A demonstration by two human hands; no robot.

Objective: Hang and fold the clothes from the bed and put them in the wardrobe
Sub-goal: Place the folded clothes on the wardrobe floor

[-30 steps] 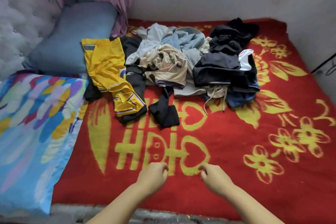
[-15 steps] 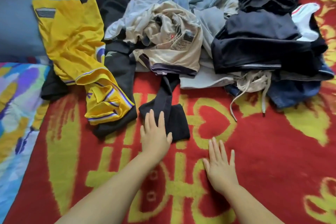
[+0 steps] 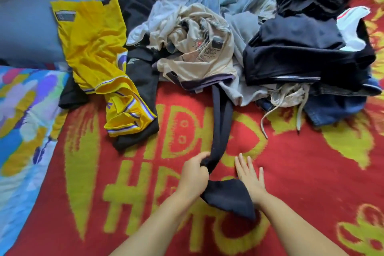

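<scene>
A heap of clothes (image 3: 239, 33) lies across the far part of the bed: a cream printed top (image 3: 203, 56), light blue and grey pieces, black and navy garments at the right. A yellow jersey (image 3: 97, 62) with purple trim lies at the left over a black garment. A long dark navy garment (image 3: 221, 122) stretches out of the heap toward me. My left hand (image 3: 194, 174) grips its narrow part, and its end (image 3: 228, 197) hangs below. My right hand (image 3: 250, 176) lies flat beside it, fingers straight, touching the cloth's edge.
The bed carries a red blanket (image 3: 311, 172) with yellow flowers and characters. A blue pillow (image 3: 31, 16) sits at the far left, a multicoloured pillow (image 3: 22, 131) at the left edge. White drawstrings (image 3: 270, 114) trail from the heap.
My left hand has closed round the dark navy garment and drawn it toward me, stretching it out of the heap. My right hand has moved up beside it.
</scene>
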